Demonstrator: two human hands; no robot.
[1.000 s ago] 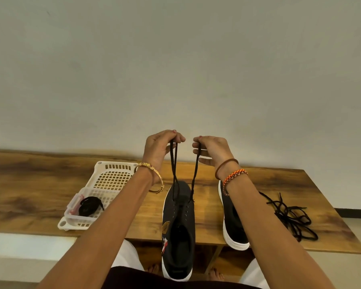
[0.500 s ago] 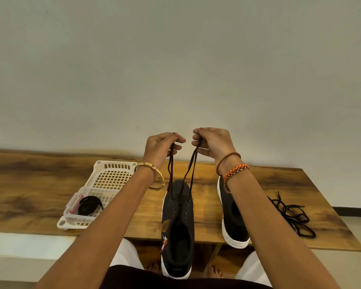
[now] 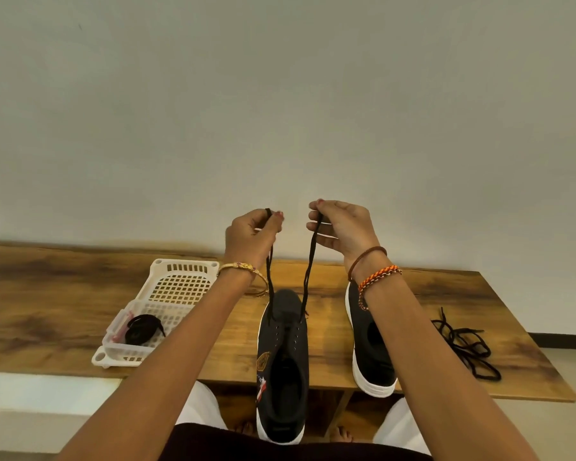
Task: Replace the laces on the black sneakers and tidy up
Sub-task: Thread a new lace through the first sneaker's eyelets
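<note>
Both arms are bare from the fingers back to the frame edge, with no sleeves showing. The left hand (image 3: pixel 251 236) has a gold bangle (image 3: pixel 245 271) with small red stones at the wrist, just behind the fingers. The right hand (image 3: pixel 341 227) has two wristbands behind the fingers: a thin brown cord (image 3: pixel 368 257), then a braided orange-and-red thread band (image 3: pixel 379 276) with a loose tail. Fingernails (image 3: pixel 279 213) are painted red. A dark garment covers the lap, white cloth the legs; the feet are bare.
</note>
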